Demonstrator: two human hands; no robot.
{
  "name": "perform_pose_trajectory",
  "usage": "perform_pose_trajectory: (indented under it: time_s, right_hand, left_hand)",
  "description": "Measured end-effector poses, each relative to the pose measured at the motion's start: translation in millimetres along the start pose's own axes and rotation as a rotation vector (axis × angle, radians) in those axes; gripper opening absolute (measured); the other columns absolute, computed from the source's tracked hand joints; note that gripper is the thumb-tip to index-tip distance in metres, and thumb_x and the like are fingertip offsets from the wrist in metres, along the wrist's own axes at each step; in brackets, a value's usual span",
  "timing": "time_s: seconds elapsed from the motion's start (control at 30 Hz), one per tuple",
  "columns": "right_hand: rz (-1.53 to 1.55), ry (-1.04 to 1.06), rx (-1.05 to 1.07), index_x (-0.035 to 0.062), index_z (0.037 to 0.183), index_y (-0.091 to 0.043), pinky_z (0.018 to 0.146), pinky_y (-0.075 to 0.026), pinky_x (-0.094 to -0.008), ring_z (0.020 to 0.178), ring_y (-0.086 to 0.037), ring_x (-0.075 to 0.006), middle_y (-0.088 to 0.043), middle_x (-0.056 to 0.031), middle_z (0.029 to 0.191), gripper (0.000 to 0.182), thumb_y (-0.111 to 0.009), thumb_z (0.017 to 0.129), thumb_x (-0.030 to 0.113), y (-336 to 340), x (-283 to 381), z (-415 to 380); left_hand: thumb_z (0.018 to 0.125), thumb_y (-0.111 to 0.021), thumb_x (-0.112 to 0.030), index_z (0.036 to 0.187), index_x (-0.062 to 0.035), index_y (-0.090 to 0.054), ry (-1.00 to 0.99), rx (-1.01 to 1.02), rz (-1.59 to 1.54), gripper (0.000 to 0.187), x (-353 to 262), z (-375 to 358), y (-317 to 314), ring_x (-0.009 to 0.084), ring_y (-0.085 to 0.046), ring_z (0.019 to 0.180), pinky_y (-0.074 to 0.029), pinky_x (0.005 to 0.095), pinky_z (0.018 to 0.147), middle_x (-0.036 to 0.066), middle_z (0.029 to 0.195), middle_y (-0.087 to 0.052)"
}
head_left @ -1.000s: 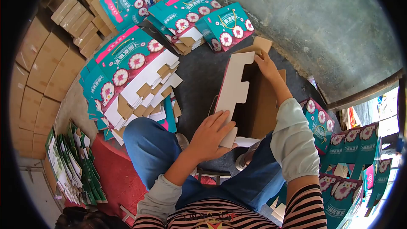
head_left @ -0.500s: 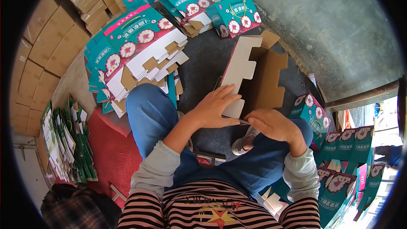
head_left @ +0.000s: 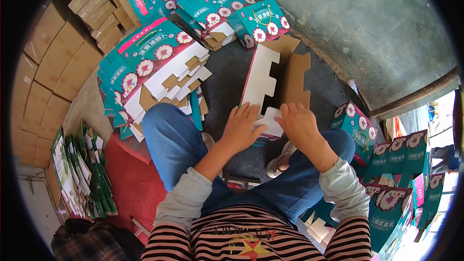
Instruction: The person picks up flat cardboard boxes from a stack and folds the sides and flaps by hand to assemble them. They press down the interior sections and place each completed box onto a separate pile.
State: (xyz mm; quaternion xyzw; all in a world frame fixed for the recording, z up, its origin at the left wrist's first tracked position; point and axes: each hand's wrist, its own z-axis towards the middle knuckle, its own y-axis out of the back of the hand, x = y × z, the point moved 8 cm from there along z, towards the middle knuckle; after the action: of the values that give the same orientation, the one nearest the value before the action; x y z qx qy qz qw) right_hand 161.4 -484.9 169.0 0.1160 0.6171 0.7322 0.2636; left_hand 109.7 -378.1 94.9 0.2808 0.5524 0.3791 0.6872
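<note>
Dark floor point(head_left: 224, 87) surrounds the open box point(head_left: 249, 79), which stands just beyond the person's parted knees point(head_left: 164, 123). To its left, a bare lane runs between the box and the stack of printed cartons point(head_left: 154, 58); to its right, another strip lies between its notched brown edge and the grey wall point(head_left: 377, 24), with a printed box point(head_left: 357, 128) near the right knee. Room is tighter at the far end, where a teal box point(head_left: 261, 21) stands close to the raised brown flap point(head_left: 282, 43). At the near end, the left hand point(head_left: 240, 128) rests spread on the side panel's edge; whether its grip is closed, I cannot tell. The right hand point(head_left: 299, 125) has its grip bent over the white end flap point(head_left: 270, 122). One second ago that hand was at the far end; half a second ago it lay low beside the left thumb, and now the white end flap shows plainly between both hands
</note>
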Motion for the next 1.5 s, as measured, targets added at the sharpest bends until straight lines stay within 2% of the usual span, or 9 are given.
perform_pose_trajectory:
  time_s: [0.07, 0.27, 0.53, 0.7, 0.8, 0.9, 1.13, 1.27, 1.5]
  right_hand:
    - [-0.1, -0.041, 0.112, 0.0067, 0.089, -0.058, 0.064, -0.049, -0.0344, 0.074, -0.062, -0.0215, -0.058, -0.0048, 0.079, 0.036, -0.074, 0.074, 0.035, -19, -8, 10]
    - [0.01, -0.021, 0.304, 0.007, 0.093, -0.061, 0.065, -0.052, -0.0347, 0.079, -0.065, -0.0237, -0.062, -0.0071, 0.08, 0.04, -0.075, 0.072, 0.039, -68, -28, 26]
    - [0.153, -0.025, 0.487, 0.0059, 0.094, -0.061, 0.067, -0.053, -0.0389, 0.084, -0.065, -0.0281, -0.061, -0.0121, 0.094, 0.035, -0.067, 0.079, 0.037, -86, -31, 32]
    - [0.435, -0.311, -0.265, -0.0021, 0.129, -0.044, 0.087, -0.049, -0.0445, 0.11, -0.055, -0.0389, -0.052, -0.0242, 0.122, 0.059, -0.063, 0.083, 0.031, -51, -100, 61]
    - [0.521, -0.598, -0.35, -0.0057, 0.137, -0.032, 0.093, -0.045, -0.0459, 0.117, -0.049, -0.0413, -0.045, -0.0268, 0.133, 0.068, -0.06, 0.086, 0.03, -67, -159, 64]
    - [0.582, -0.707, -0.405, -0.0037, 0.127, -0.046, 0.091, -0.045, -0.0464, 0.109, -0.055, -0.0411, -0.053, -0.0259, 0.125, 0.055, -0.058, 0.087, 0.031, -80, -196, 60]
    - [0.738, -0.476, 0.391, 0.0012, 0.09, -0.068, 0.082, -0.046, -0.0432, 0.091, -0.062, -0.0379, -0.066, -0.0196, 0.095, 0.055, -0.039, 0.094, 0.048, -91, -156, 49]
    - [0.607, -0.368, 0.429, 0.0013, 0.095, -0.068, 0.087, -0.045, -0.0405, 0.099, -0.061, -0.0352, -0.066, -0.02, 0.101, 0.058, -0.04, 0.093, 0.053, -98, -147, 46]
    - [1.357, -0.612, 0.461, -0.0009, 0.111, -0.064, 0.097, -0.039, -0.0336, 0.108, -0.056, -0.0253, -0.065, -0.0123, 0.11, 0.069, -0.042, 0.091, 0.061, -124, -181, 28]
  left_hand:
    - [0.086, -0.062, -0.029, 0.142, -0.0074, -0.035, 0.018, -0.137, 0.035, 0.066, -12, -2, 1, 0.0374, -0.042, 0.125, -0.028, 0.0525, 0.106, 0.022, 0.128, -0.05]
    - [0.083, -0.062, -0.022, 0.124, 0.0026, -0.051, -0.047, -0.132, 0.433, 0.049, -33, -4, -20, 0.0362, -0.042, 0.124, -0.028, 0.0549, 0.104, 0.023, 0.129, -0.048]
    - [0.074, -0.067, -0.045, 0.113, 0.0072, -0.055, 0.107, -0.037, 0.248, 0.066, -62, 7, -40, 0.0382, -0.037, 0.126, -0.024, 0.0639, 0.101, 0.024, 0.131, -0.046]
    - [0.074, -0.068, -0.036, 0.121, 0.0032, -0.053, 0.157, -0.007, 0.303, 0.064, -54, 11, -53, 0.0389, -0.035, 0.13, -0.02, 0.0668, 0.102, 0.024, 0.133, -0.044]
    - [0.072, -0.067, -0.027, 0.125, -0.0005, -0.053, 0.094, -0.075, 0.292, 0.061, -54, 2, -53, 0.0383, -0.035, 0.131, -0.019, 0.0656, 0.104, 0.021, 0.135, -0.045]
    - [0.071, -0.066, -0.022, 0.126, -0.0019, -0.053, 0.001, -0.028, 0.261, 0.06, -43, -13, -46, 0.0364, -0.035, 0.132, -0.019, 0.0636, 0.106, 0.017, 0.135, -0.045]
    - [0.072, -0.069, -0.018, 0.126, -0.0067, -0.053, -0.113, 0.161, 0.209, 0.058, 4, -42, -4, 0.0292, -0.035, 0.134, -0.021, 0.0512, 0.112, 0.012, 0.137, -0.046]
    - [0.077, -0.068, -0.023, 0.123, -0.0079, -0.056, -0.048, 0.082, 0.158, 0.049, 12, -39, 8, 0.0292, -0.04, 0.13, -0.022, 0.0495, 0.111, 0.012, 0.131, -0.052]
    - [0.087, -0.061, -0.026, 0.123, -0.0029, -0.054, 0.182, -0.209, -0.068, 0.043, 8, -26, 17, 0.0315, -0.052, 0.113, -0.031, 0.0464, 0.1, 0.015, 0.111, -0.062]
